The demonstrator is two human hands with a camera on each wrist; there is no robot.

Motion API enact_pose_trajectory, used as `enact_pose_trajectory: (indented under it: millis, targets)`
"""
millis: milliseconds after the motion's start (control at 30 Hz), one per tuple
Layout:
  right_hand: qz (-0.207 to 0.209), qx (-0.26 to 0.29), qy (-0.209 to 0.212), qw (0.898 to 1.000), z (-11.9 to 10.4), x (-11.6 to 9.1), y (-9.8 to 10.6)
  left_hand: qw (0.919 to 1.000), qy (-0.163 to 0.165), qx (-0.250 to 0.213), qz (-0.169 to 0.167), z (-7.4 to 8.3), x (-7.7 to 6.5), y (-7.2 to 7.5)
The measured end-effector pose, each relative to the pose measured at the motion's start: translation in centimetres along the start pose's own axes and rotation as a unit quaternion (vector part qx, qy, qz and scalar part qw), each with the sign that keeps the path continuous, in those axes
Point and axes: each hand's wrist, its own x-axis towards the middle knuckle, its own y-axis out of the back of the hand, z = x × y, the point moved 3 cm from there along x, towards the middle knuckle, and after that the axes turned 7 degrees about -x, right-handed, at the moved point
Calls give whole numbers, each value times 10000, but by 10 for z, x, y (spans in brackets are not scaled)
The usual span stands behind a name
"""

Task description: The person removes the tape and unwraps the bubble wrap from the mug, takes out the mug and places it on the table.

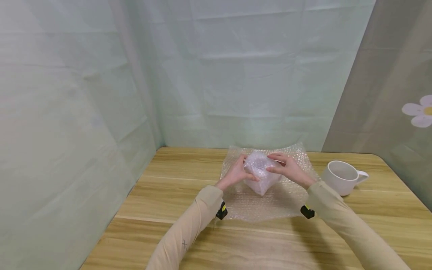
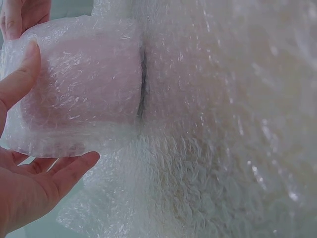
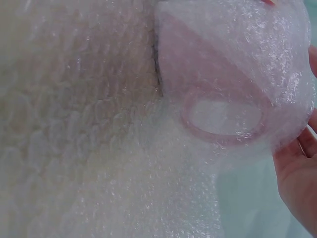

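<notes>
A pink mug [image 3: 195, 62], bundled in bubble wrap [image 2: 84, 79], stands on a flat sheet of bubble wrap [image 1: 254, 210]. Its looped handle [image 3: 195, 130] shows through the wrapping in the right wrist view. My left hand [image 1: 238, 173] grips the bundle from the left, thumb on the near side and fingers around the far side. From the right, my right hand [image 1: 289, 168] holds the same bundle with its fingers spread over the top and side. Part of the right hand lies out of frame in its own wrist view.
A white mug [image 1: 340, 179] stands upright to the right of the sheet, handle pointing right. The wooden table [image 1: 152, 195] carries everything. Pale cloth walls [image 1: 249, 82] rise behind it and on the left, with a darker cloth panel [image 1: 378, 93] at the right.
</notes>
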Motion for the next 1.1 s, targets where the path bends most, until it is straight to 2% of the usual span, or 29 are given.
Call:
enact_pose_trajectory:
  millis: [233, 433, 567, 767, 900, 1100]
  targets:
    - [15, 45, -42, 10000, -31, -8, 1, 10000, 23, 38, -18, -2, 1, 0]
    - [29, -53, -28, 10000, -33, -8, 1, 9999, -45, 15, -129, -2, 0, 0]
    - [38, -158, 51, 9999, -30, -7, 0, 9995, -102, -84, -271, -2, -1, 1]
    - [166, -227, 118, 9995, -6, 0, -3, 9980, -348, -228, -468, -2, -3, 4]
    - [201, -267, 138, 9993, 2, 1, -4, 9987, -275, -174, -384, -3, -6, 8]
    - [223, -266, 206, 9992, 2, 1, -4, 9994, -229, -250, -47, -4, -10, 15]
